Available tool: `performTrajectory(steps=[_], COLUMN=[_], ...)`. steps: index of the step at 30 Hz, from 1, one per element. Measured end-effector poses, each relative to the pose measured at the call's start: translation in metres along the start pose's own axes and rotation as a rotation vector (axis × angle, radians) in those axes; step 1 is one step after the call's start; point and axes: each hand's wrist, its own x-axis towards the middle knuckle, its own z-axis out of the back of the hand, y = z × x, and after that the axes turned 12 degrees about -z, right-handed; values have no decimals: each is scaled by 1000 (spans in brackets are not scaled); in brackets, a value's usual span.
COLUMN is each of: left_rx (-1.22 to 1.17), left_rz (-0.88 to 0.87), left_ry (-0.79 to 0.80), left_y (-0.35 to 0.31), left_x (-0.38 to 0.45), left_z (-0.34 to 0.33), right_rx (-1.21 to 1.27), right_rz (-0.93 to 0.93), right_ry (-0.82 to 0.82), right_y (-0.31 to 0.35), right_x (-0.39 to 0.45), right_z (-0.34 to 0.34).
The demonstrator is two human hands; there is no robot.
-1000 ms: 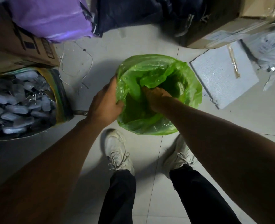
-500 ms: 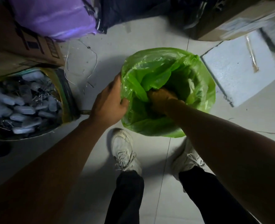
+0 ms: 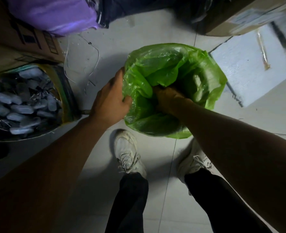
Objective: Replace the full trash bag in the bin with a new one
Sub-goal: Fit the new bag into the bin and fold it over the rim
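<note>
left hand (image 3: 111, 100) pinches crinkly green bag (image 3: 169, 64); right hand (image 3: 170, 100) pushes inside.

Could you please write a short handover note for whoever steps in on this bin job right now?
Left hand: holds the green bag at its left rim from outside, thumb hooked over the edge.
Right hand: down inside the bag, pressing the plastic in; its grip cannot be made out.
The bag is draped over the bin, which is itself hidden by the plastic, on the floor in front of the white shoes.
Done: a new bag seems to be in place with its edge folded over the rim.
Left: push the liner fully down and smooth it.
</note>
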Motion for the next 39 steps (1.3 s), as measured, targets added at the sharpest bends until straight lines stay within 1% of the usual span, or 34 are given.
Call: performTrajectory(steps=[2,3,5,9,11,12,14,17,19,24,26,28,30,33,36,39], left_rx=[-23,-40,-72,-63,-45,-39,-31,-4,3,4,5,0,-6,-12,-33,-15], left_rz=[3,8,39,90,79,69,45,18,17,42,30,2,0,27,65,77], left_ry=[4,1,-8,-15,-13,-14,-22,-34,-36,-23,-21,-18,-12,1,0,-25], left_y=[-4,-6,-8,-12,-15,-16,-16,-11,-8,-5,-7,-8,-7,-6,-11,-16], left_x=[-2,-3,-5,-7,-5,-4,-2,-2,-1,-1,-2,-4,-4,-4,-6,-12], left_z=[2,3,5,10,10,8,3,-3,-4,2,1,-1,-1,4,14,22], right_rx=[-66,-60,-44,19,1,-15,-17,78,111,-52,-70,-95,-87,-19,-16,-12], right_rz=[15,51,92,228,257,251,210,108,67,104,128,203,214,173,168,168], right_ry=[4,-25,-31,-203,-296,-305,-285,-214,-203,-325,-288,-180,-117,-148,-208,-227], right_y=[-3,-5,-9,-14,-16,-15,-12,-4,-1,6,12,20,24,15,-3,-18], right_x=[-15,-27,-46,-76,-77,-74,-56,-33,-29,-54,-57,-54,-52,-55,-70,-90], right_z=[7,10,13,23,25,28,33,39,41,30,22,16,14,16,23,30])
